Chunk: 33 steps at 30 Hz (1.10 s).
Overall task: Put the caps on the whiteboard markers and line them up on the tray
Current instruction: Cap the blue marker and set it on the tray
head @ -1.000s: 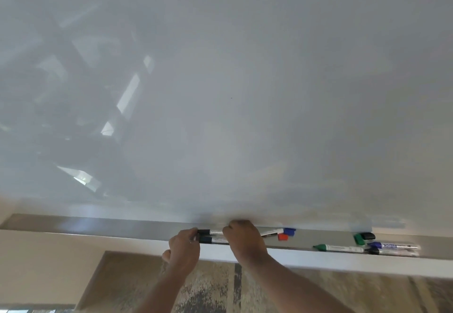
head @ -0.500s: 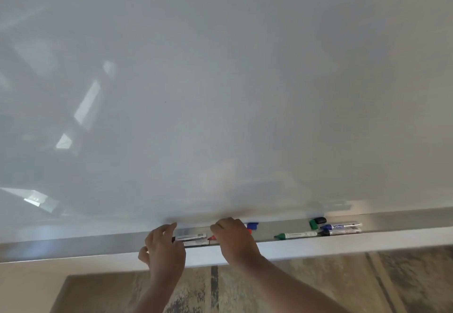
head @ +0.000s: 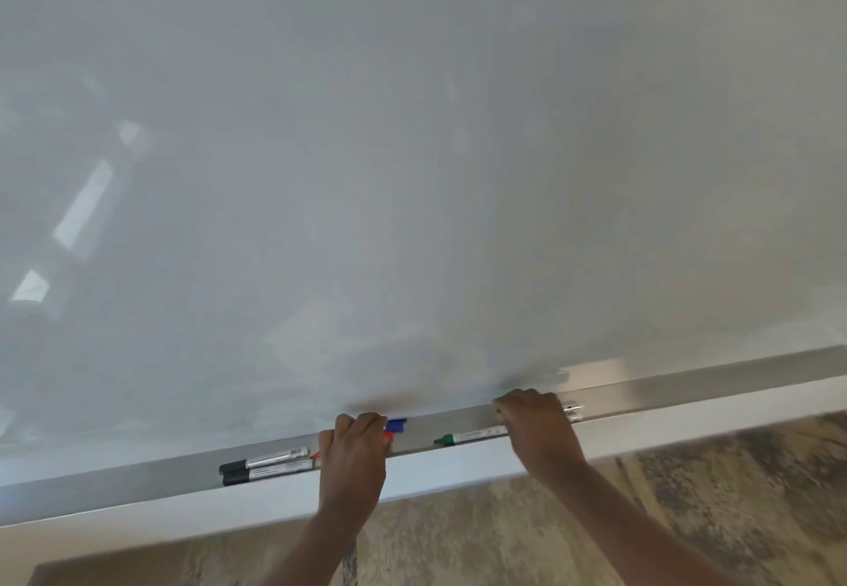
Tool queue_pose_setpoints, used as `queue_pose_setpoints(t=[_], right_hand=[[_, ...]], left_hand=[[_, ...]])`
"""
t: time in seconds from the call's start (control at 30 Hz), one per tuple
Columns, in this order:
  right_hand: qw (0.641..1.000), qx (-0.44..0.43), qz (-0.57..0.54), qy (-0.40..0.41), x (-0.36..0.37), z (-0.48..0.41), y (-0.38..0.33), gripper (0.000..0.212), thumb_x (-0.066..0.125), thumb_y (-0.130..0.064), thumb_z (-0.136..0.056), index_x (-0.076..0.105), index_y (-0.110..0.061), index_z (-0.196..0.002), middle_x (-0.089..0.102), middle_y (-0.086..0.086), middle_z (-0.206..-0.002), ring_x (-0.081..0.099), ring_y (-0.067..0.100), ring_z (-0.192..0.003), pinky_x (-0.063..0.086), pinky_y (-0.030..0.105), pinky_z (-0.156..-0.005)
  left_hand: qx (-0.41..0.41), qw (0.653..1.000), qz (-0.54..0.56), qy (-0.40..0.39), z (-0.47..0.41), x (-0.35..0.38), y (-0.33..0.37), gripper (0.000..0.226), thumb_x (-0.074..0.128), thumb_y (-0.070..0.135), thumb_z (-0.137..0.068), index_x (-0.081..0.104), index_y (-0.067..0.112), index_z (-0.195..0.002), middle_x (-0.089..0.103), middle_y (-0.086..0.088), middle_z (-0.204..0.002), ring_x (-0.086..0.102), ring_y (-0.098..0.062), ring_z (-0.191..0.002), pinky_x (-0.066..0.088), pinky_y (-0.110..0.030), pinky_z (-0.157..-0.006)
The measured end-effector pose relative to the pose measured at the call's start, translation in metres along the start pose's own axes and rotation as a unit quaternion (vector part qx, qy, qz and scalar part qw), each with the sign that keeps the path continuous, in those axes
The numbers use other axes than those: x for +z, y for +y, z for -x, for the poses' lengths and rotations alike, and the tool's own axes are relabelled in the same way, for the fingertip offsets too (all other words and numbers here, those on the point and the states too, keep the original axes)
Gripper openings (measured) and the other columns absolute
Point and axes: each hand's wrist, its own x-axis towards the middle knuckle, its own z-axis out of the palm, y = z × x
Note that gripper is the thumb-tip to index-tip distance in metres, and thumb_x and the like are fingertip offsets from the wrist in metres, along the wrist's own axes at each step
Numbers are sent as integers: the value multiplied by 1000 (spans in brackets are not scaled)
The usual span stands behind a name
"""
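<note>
A long metal tray (head: 137, 478) runs along the bottom of the whiteboard. Two black-capped markers (head: 266, 466) lie side by side on its left part. My left hand (head: 353, 452) rests curled on the tray just to their right, against a loose red cap (head: 389, 437), with a loose blue cap (head: 396, 424) behind it. A green-capped marker (head: 472, 436) lies further right, its tail under my right hand (head: 538, 429). That hand curls over two more markers, of which only the silver ends (head: 573, 412) show. Both hands hide their fingertips.
The glossy whiteboard (head: 412, 150) fills the view above the tray. Below the tray's white front edge (head: 458, 478) is mottled brown flooring (head: 504, 539). The tray's far right stretch (head: 733, 383) holds nothing visible.
My right hand moved right along the tray, from beside the red and blue caps onto the right-hand markers. My left hand left the black markers and shifted right to the red cap.
</note>
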Motion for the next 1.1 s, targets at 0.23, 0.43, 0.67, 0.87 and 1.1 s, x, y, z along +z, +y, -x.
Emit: queue_pose_setpoints(t=[0.23,0.43,0.67,0.87,1.1], right_hand=[[998,48,33,-34,3,5,77,34,58,4,-81,68,-24,-97,71,-3,-81,66,22,-75,41,33,-71],[995,34,54,-72,13,0,98,30,55,2,-80,62,-27,-85,69,-3,-80,63,22,-75,32,32,-71],[996,-10,53,-71,24,-9,105,38,55,3,-78,67,-28,-96,70,-4,-87,62,22,-84,38,33,-78],[992,-53,88,-74,27,-17,108,29,64,-5,-76,74,-26,-94,72,-4,-86,66,22,-88,42,36,-80],[989,-105,105,-21,24,-13,111,28,43,-18,-79,70,-21,-84,66,1,-79,65,27,-78,44,42,-77]], left_hand=[[-21,999,-39,-25,-7,13,27,16,87,9,-77,78,21,-83,78,6,-80,64,-27,-75,47,-41,-65],[-53,994,-86,-32,-9,25,34,32,83,-10,-66,81,16,-85,79,0,-83,65,-32,-78,48,-43,-67],[-39,992,-110,-43,-13,27,44,31,83,-14,-61,79,15,-72,75,-3,-74,64,-33,-76,49,-43,-65],[-19,992,-119,-39,-7,29,50,35,82,-15,-57,76,11,-80,75,-6,-75,64,-32,-71,52,-42,-63],[-36,999,28,-12,-12,16,70,36,73,-7,-81,76,19,-106,75,4,-98,66,-25,-91,52,-40,-77]])
